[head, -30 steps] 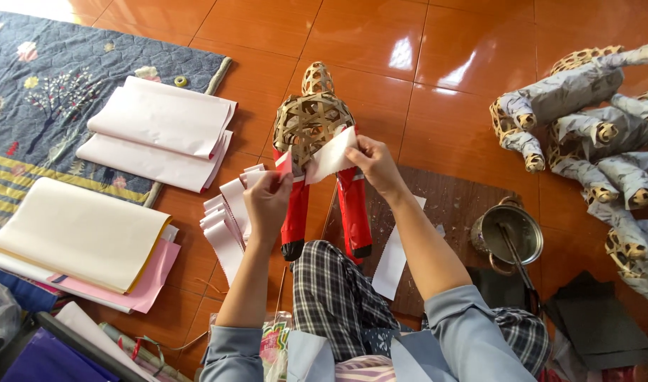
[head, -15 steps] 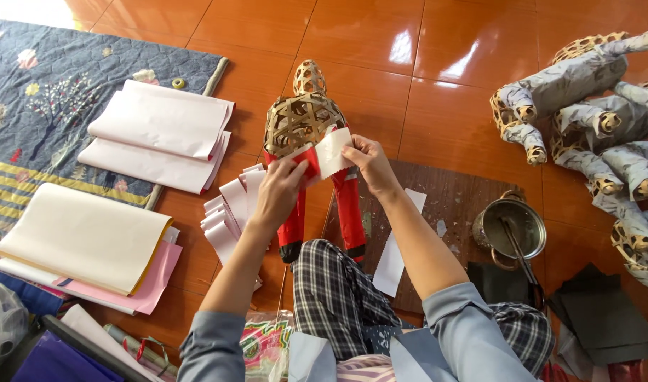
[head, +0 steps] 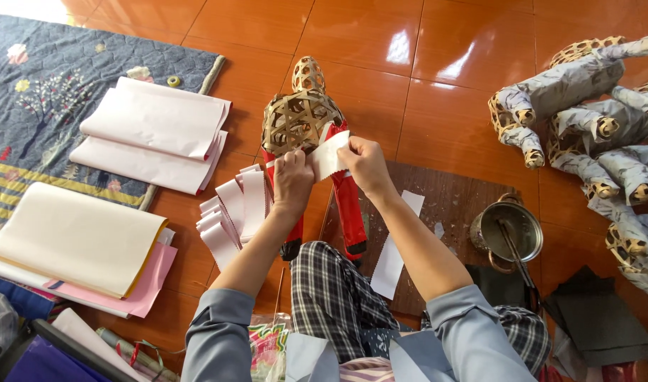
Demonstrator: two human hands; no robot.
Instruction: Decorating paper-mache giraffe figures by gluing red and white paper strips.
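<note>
Pinching white paper strip (head: 329, 155) with both left hand (head: 293, 180) and right hand (head: 366, 164), pressed against woven bamboo frame figure (head: 299, 120) on orange tiled floor (head: 444, 64). Strip looks light, flimsy, tears easily; hold by edges.

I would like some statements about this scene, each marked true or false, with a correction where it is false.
1. Both hands hold one white paper strip against the woven bamboo figure. True.
2. The figure's legs are covered in blue. False: they are red.
3. A metal pot stands on the floor by the right hand side. True.
4. The left hand holds scissors. False: its fingers pinch the paper strip.
5. The stacks of paper sheets lie on the person's right. False: they lie on the left, partly on the mat.
</note>
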